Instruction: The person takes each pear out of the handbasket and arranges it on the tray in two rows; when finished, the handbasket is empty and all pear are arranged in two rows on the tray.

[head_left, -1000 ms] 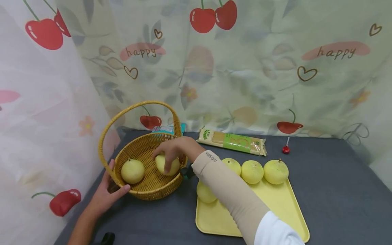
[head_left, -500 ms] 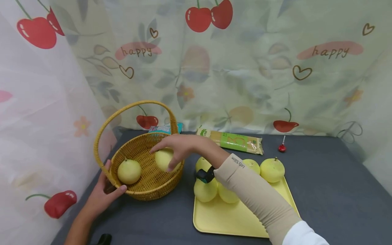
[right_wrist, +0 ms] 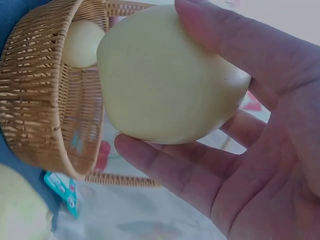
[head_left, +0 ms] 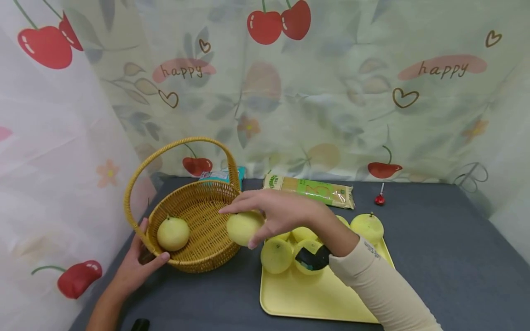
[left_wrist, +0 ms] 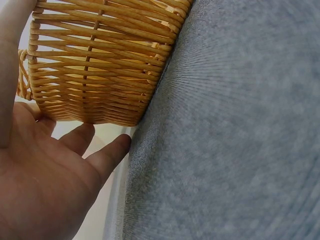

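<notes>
My right hand holds a round yellow-green pear over the right rim of the wicker basket. In the right wrist view, thumb and fingers lie around opposite sides of this pear. A second pear lies at the left inside the basket. At the basket's left front, my left hand grips the rim, thumb on top and fingers outside. The left wrist view shows that hand beside the woven wall.
A yellow tray to the right bears several pears, partly hidden by the right arm. Behind them lie a noodle packet and a red lollipop. A blue packet sits behind the basket. A printed curtain hangs behind the table.
My right hand has lifted the pear off the right side of the basket's inside and carried it rightward over the rim. The left hand keeps its grip on the basket.
</notes>
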Demonstrator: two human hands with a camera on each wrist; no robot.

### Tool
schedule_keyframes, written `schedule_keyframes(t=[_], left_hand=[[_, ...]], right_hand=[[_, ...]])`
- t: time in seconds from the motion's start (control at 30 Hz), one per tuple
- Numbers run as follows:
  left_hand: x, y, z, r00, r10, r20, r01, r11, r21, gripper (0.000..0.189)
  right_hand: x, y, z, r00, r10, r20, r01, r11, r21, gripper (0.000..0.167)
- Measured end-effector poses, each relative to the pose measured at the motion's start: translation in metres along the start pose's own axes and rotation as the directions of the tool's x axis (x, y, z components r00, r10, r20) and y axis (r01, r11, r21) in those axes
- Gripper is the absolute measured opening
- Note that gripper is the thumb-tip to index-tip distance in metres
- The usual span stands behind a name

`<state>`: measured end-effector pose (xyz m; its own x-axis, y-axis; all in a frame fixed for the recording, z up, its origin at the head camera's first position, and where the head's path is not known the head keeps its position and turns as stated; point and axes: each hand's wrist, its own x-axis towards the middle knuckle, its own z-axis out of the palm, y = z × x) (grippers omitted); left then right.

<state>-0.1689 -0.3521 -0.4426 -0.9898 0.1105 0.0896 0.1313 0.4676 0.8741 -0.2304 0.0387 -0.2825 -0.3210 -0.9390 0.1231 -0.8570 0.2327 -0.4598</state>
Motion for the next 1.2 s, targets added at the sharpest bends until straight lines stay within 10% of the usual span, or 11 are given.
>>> schedule_keyframes(t=[0.43,1.2], left_hand=[[-0.002,0.001,0.001,1.000,0.006,-0.012,-0.006,1.000,-0.019,0.104],[0.001,-0.004,0.002,1.000,0.020,-0.024,-0.020,1.000,-0.021,0.102]], right_hand=[[-0.093,0.007,0.017,0.969,0.131,-0.208,-0.116,0.990,0.085,0.072],[-0.186,0.012,0.056,0.794,0.512,-0.328,-0.554,0.831,-0.045,0.058]])
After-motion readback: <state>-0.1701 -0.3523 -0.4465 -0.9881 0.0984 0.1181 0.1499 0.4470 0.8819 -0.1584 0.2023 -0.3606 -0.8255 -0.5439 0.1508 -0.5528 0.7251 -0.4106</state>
